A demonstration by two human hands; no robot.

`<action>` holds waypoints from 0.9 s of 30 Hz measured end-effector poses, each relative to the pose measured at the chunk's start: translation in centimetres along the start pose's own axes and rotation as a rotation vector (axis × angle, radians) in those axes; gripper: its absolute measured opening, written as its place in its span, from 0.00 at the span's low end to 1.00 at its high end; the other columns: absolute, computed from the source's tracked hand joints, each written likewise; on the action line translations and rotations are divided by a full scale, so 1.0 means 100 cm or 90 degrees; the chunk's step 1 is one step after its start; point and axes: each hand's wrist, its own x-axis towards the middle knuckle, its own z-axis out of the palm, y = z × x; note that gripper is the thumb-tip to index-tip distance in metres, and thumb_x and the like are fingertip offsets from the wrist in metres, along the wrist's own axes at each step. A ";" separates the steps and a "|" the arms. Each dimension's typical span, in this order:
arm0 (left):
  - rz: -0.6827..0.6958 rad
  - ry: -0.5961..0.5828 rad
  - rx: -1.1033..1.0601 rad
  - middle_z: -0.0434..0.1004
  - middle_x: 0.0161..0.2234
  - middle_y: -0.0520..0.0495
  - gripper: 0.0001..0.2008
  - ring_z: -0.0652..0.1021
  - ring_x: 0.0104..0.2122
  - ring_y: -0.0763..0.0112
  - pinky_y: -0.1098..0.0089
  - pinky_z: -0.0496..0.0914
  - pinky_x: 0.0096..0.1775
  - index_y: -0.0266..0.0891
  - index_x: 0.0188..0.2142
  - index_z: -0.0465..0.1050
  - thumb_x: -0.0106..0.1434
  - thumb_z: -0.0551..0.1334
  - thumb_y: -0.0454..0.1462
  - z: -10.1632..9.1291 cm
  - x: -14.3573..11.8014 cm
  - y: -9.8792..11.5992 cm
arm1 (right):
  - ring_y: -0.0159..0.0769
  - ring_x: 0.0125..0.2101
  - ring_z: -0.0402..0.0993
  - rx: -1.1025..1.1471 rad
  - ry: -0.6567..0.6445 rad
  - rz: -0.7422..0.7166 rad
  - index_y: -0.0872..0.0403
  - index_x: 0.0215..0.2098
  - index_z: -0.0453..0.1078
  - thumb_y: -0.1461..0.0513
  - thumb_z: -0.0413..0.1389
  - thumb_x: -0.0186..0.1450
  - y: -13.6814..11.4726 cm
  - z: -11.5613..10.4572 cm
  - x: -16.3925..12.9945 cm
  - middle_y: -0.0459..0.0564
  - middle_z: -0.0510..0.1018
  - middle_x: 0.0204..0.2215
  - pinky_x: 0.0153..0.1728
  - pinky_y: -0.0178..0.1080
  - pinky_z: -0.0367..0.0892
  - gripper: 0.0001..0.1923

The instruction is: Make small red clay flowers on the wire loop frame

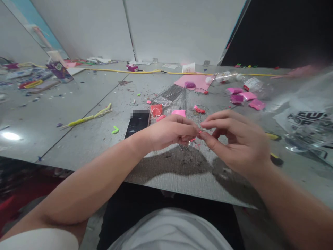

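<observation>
My left hand (174,131) is closed above the table, its fingers curled and pinched around a small red clay piece (200,132). Opposite it, my right hand (238,140) brings thumb and forefinger to the same bit of clay; the other fingers are bent, and its grip is partly hidden. Below the left fingers, more red bits (192,140) show near a clear, shiny edge I cannot make out. Just beyond the hands lies a wire-like ring with red clay (199,109) on it. A red packet (156,110) and a pink packet (179,113) lie behind my left hand.
A phone (137,122) lies left of my left hand. Further left are a yellow-green twisted strand (90,117) and a green clay bit (114,130). Pink packets (236,99), a clear bottle (253,84) and a plastic bag (304,119) lie right. A yellow cable (125,71) crosses the back.
</observation>
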 end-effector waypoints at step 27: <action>-0.026 0.019 0.040 0.67 0.25 0.52 0.06 0.68 0.27 0.77 0.72 0.64 0.32 0.34 0.31 0.78 0.61 0.67 0.36 -0.003 -0.001 0.001 | 0.31 0.25 0.69 -0.037 -0.056 -0.023 0.50 0.30 0.67 0.66 0.57 0.70 0.002 -0.002 0.001 0.45 0.75 0.26 0.24 0.37 0.64 0.10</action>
